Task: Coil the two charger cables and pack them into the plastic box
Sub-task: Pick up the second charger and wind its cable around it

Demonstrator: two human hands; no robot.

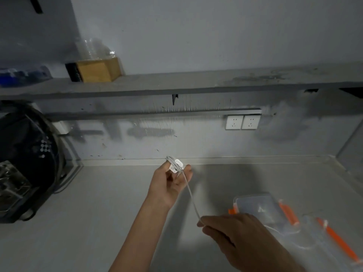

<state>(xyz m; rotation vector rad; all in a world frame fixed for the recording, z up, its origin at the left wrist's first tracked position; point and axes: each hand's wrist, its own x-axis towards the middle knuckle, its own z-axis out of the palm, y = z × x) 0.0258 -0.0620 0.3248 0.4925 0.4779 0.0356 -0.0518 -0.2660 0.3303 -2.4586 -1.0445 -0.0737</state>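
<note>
mid-frame, left hand [172, 181] raised above the counter [98, 213], fingers pinched round a small white charger plug [176, 165] with a few turns of white cable [191, 195] already wound about it. from there the cable runs down and right, fairly taut, to the right hand [235, 230] at lower centre, whose fingers are closed on the strand; loose tail trails off rightward, blurred, toward the plastic box [255, 207] at lower right of frame. box is clear with orange clips, lid state hard to tell; a second clear piece with an orange strip lies just beside it. second cable not made out. judgement: cable is light, thin, limp but springy, so loops likely slacken if pinch eases; smooth sheath may slide. best hold seems plug body as core, thumb pressing the turns, other hand feeding strand under light tension.
</note>
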